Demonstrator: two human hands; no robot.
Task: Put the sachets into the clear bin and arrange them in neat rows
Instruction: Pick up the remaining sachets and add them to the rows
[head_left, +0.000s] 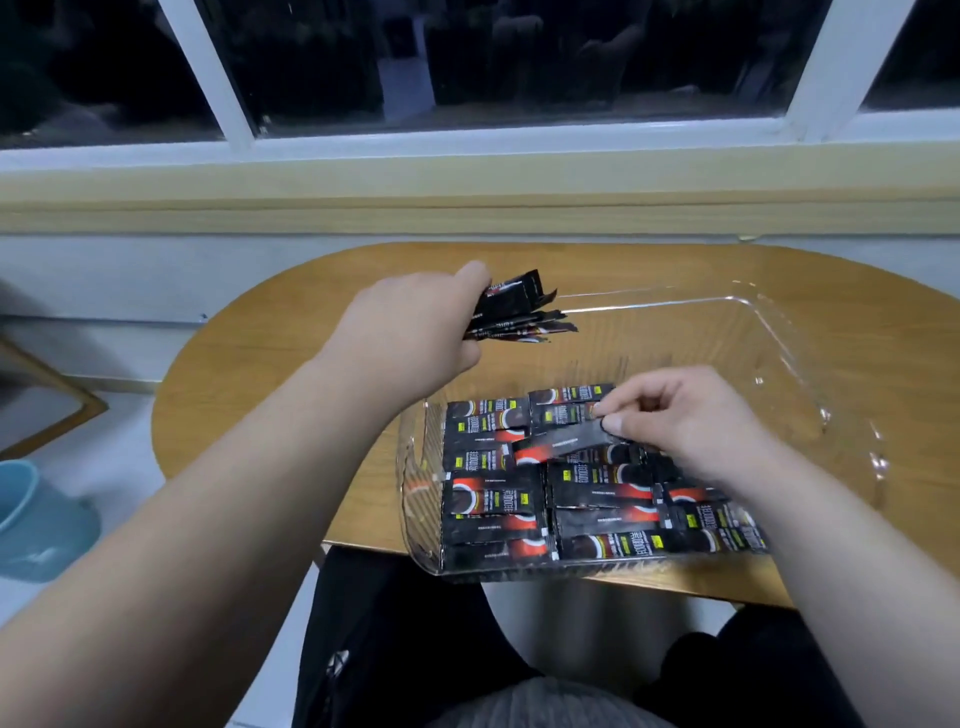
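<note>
Rounded wooden table (270, 364) below a dark window; on it, my clear plastic bin (769, 332). Near end: black-and-red sachets in rows (498, 493). Left hand (415, 332) grips a fanned bundle of sachets (519, 312). Right hand (685, 415) pinches one blurred sachet (566, 444), seemingly just above the rows.

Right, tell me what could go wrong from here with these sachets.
The fanned bundle of black sachets in the left hand looks loosely gripped; some may slip onto the oval wooden table.
The single black-and-red sachet pinched by the right hand sits askew over the rows in the clear plastic bin; released so, it may disturb them.
</note>
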